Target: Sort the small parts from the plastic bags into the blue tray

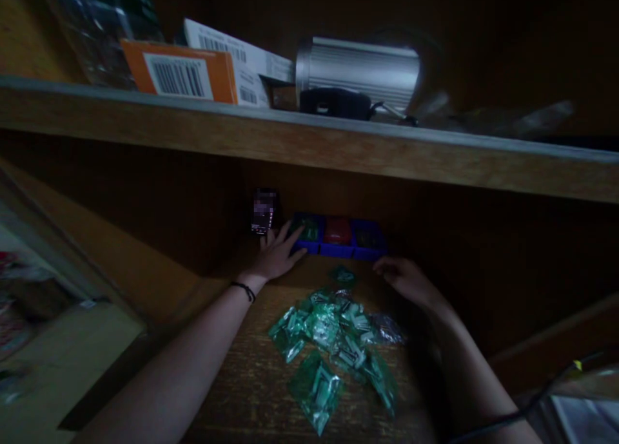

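1 wooden shelf crosses the dim cabinet, pale floor at lower left.

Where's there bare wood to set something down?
Bare wood between left forearm and green packets; narrow strip before the blue bins, between left hand and lone green packet. Crowded: mid-surface, where packets pile up.

Dim, cool light leaves the back corners of the lower shelf in deep shadow, the right one nearly black; a phone screen glows by the left one; green packets glint towards the front edge; fine detail is soft, the lower left background blurred.
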Action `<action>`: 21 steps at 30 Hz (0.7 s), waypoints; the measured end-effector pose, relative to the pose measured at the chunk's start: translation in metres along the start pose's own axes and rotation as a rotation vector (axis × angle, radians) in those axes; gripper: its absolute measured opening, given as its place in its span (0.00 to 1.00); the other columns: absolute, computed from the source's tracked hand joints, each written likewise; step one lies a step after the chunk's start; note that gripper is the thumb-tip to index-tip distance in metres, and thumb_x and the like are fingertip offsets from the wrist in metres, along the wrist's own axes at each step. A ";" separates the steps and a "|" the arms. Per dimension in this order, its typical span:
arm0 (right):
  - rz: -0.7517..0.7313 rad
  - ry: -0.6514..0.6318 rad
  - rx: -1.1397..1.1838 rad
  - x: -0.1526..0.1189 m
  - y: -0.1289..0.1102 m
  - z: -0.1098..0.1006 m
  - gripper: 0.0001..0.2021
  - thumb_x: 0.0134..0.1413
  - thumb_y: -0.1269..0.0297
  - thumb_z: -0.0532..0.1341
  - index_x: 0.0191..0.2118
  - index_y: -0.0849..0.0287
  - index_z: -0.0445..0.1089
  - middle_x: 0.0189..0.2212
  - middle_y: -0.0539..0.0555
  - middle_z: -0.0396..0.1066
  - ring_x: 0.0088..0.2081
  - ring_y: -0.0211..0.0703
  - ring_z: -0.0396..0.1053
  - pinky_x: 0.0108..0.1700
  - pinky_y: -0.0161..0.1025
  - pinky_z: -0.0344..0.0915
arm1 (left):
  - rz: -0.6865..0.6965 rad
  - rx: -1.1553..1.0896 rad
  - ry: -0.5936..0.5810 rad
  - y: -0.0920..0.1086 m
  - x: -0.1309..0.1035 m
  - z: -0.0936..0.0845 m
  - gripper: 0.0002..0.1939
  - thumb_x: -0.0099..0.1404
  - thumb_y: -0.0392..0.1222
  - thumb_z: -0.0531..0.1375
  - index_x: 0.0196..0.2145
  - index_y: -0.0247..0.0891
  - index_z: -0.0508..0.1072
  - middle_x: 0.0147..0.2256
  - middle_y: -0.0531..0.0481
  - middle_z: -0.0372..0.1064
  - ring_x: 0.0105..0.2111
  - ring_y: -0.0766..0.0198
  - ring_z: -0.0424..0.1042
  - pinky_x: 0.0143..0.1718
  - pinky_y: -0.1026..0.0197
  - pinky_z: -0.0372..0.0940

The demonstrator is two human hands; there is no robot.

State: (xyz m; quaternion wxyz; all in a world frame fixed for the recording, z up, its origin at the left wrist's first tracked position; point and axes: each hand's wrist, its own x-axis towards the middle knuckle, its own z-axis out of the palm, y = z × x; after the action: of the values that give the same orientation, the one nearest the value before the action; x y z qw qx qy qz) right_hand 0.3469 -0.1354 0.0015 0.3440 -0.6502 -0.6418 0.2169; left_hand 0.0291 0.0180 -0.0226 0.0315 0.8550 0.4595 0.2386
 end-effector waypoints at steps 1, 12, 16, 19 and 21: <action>-0.015 -0.041 -0.037 -0.003 -0.003 -0.004 0.13 0.46 0.67 0.57 0.36 0.53 0.78 0.38 0.54 0.79 0.41 0.50 0.73 0.46 0.45 0.66 | -0.009 0.013 0.046 0.000 0.000 -0.001 0.33 0.69 0.59 0.53 0.68 0.52 0.56 0.70 0.45 0.45 0.62 0.29 0.51 0.57 0.31 0.52; -0.070 -0.381 -0.152 -0.007 -0.007 -0.006 0.07 0.39 0.72 0.59 0.25 0.56 0.73 0.32 0.52 0.72 0.36 0.45 0.69 0.39 0.39 0.62 | 0.049 -0.019 0.130 0.010 -0.002 -0.021 0.32 0.61 0.43 0.59 0.63 0.42 0.64 0.65 0.44 0.57 0.59 0.37 0.55 0.58 0.38 0.54; -0.063 -0.188 -0.011 -0.002 -0.006 -0.003 0.05 0.51 0.66 0.58 0.32 0.56 0.71 0.30 0.50 0.72 0.35 0.45 0.69 0.39 0.39 0.62 | 0.212 -0.168 0.047 0.041 -0.014 -0.037 0.22 0.65 0.44 0.57 0.57 0.43 0.68 0.54 0.46 0.69 0.55 0.48 0.63 0.58 0.47 0.56; -0.106 -0.032 0.068 0.003 -0.003 0.000 0.06 0.56 0.62 0.57 0.34 0.56 0.70 0.31 0.50 0.71 0.36 0.44 0.69 0.41 0.39 0.63 | 0.331 -0.271 -0.267 0.062 -0.028 -0.033 0.21 0.71 0.54 0.53 0.59 0.50 0.69 0.56 0.50 0.70 0.56 0.50 0.64 0.61 0.49 0.53; -0.120 0.069 0.121 0.006 0.001 0.003 0.07 0.57 0.59 0.58 0.37 0.56 0.69 0.33 0.51 0.72 0.37 0.44 0.69 0.41 0.39 0.63 | 0.380 -0.291 -0.373 0.071 -0.035 -0.025 0.23 0.72 0.60 0.52 0.59 0.54 0.70 0.60 0.51 0.67 0.60 0.50 0.61 0.64 0.48 0.47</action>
State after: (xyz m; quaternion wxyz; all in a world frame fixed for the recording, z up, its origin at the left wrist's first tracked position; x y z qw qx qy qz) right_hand 0.3458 -0.1294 -0.0004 0.4169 -0.5958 -0.6529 0.2118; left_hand 0.0567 -0.0549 0.0059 0.1921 0.9412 0.2386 0.1422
